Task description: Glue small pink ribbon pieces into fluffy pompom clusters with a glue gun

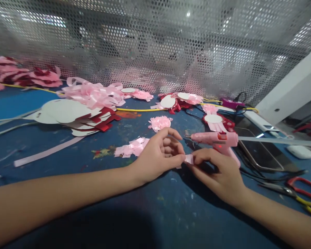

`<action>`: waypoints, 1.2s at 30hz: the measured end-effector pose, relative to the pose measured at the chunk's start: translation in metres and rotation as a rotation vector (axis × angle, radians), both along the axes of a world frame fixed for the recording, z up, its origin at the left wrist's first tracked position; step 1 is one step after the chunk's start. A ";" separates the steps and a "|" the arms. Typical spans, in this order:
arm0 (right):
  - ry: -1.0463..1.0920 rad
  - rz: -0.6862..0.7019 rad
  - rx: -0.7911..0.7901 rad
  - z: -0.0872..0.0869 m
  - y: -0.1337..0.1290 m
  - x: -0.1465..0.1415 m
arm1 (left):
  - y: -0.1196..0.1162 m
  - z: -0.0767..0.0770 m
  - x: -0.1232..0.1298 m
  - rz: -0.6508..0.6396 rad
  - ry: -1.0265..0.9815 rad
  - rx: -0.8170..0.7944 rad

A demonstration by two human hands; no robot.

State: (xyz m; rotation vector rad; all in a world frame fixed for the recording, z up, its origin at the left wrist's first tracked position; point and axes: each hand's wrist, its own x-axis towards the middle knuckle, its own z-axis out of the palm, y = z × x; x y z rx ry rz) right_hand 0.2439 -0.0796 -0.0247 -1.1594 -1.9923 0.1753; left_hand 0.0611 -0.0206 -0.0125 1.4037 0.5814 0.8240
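Note:
Between my two hands is a small pale pink ribbon piece [189,159]. My left hand [163,154] pinches its left side between thumb and a finger, with the other fingers curled. The thumb and forefinger of my right hand [215,170] are closed on its right side. Just beyond the right hand lies a pink glue gun [215,139], its nozzle pointing left and a red light showing. A heap of cut pink ribbon pieces [132,147] lies left of my left hand, and a round pink ribbon flower [160,123] sits behind it.
White and red cut shapes [75,116] and a pink ribbon pile [93,94] lie at the back left. A yellow cord [140,110] crosses behind. To the right are a dark phone [261,145], scissors [287,190] and cables. A perforated metal screen [155,45] stands behind the blue table [155,207].

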 end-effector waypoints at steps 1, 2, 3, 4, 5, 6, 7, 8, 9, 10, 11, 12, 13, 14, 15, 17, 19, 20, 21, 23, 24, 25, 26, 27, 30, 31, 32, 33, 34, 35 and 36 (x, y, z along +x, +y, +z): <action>0.006 0.001 0.008 0.000 0.000 0.001 | 0.001 0.000 0.001 -0.006 0.005 -0.010; 0.015 -0.001 0.012 0.000 0.000 0.001 | 0.002 0.000 0.001 -0.012 0.012 -0.020; 0.023 -0.003 0.013 0.000 0.000 0.002 | 0.004 0.000 0.002 -0.016 0.021 -0.029; 0.029 -0.003 0.010 0.001 -0.001 0.003 | 0.005 0.000 0.003 -0.015 0.032 -0.037; 0.032 0.000 0.003 0.002 -0.001 0.004 | 0.006 -0.001 0.004 -0.013 0.045 -0.047; 0.035 0.006 -0.002 0.003 -0.001 0.005 | 0.006 -0.001 0.004 -0.010 0.058 -0.056; 0.036 0.014 -0.007 0.004 -0.001 0.005 | 0.007 -0.001 0.005 -0.008 0.070 -0.065; 0.034 0.025 -0.010 0.005 -0.001 0.006 | 0.007 -0.001 0.005 -0.007 0.080 -0.071; 0.032 0.037 -0.011 0.006 -0.001 0.006 | 0.008 -0.002 0.006 -0.006 0.087 -0.075; 0.030 0.052 -0.010 0.007 0.000 0.006 | 0.008 -0.002 0.006 -0.008 0.093 -0.078; 0.029 0.068 -0.008 0.008 0.000 0.007 | 0.008 -0.002 0.006 -0.007 0.097 -0.080; 0.027 0.081 -0.007 0.009 0.001 0.007 | 0.008 -0.002 0.007 -0.005 0.099 -0.082; 0.027 0.090 -0.006 0.010 0.001 0.007 | 0.008 -0.003 0.007 -0.006 0.099 -0.086; 0.027 0.094 -0.004 0.010 0.001 0.007 | 0.008 -0.003 0.008 -0.005 0.097 -0.086; 0.028 0.094 -0.003 0.010 0.001 0.008 | 0.007 -0.002 0.008 -0.002 0.095 -0.082; 0.026 0.074 -0.003 0.010 0.000 0.008 | 0.007 -0.002 0.008 0.022 0.097 -0.047; 0.025 0.039 -0.001 0.010 -0.001 0.009 | 0.006 -0.001 0.008 0.068 0.124 0.037; 0.026 0.020 0.002 0.009 -0.002 0.009 | 0.006 -0.001 0.008 0.087 0.146 0.092; 0.030 0.005 0.005 0.009 -0.002 0.009 | 0.005 -0.001 0.007 0.095 0.174 0.150; 0.043 -0.012 0.008 0.008 -0.003 0.010 | 0.003 0.000 0.006 0.082 0.228 0.265; 0.050 -0.018 0.008 0.008 -0.004 0.010 | 0.002 0.000 0.005 0.066 0.249 0.319; 0.054 -0.021 0.009 0.008 -0.004 0.010 | 0.001 0.000 0.005 0.050 0.264 0.369; 0.053 -0.024 0.011 0.008 -0.004 0.011 | 0.000 0.000 0.004 0.037 0.273 0.415; 0.052 -0.026 0.014 0.007 -0.004 0.011 | 0.000 0.000 0.003 0.029 0.277 0.454; 0.045 -0.022 0.022 0.007 -0.005 0.011 | -0.002 0.002 0.003 0.033 0.281 0.524; 0.044 -0.020 0.024 0.008 -0.005 0.011 | -0.002 0.002 0.003 0.042 0.281 0.536; 0.041 -0.018 0.026 0.008 -0.005 0.011 | -0.002 0.003 0.004 0.052 0.281 0.542; 0.037 -0.016 0.029 0.008 -0.005 0.011 | -0.002 0.003 0.004 0.062 0.280 0.544; 0.033 -0.013 0.034 0.009 -0.005 0.010 | -0.002 0.003 0.005 0.071 0.279 0.543; 0.033 -0.012 0.036 0.010 -0.005 0.010 | -0.002 0.003 0.005 0.081 0.279 0.541; 0.035 -0.012 0.037 0.010 -0.005 0.009 | -0.002 0.004 0.005 0.090 0.278 0.541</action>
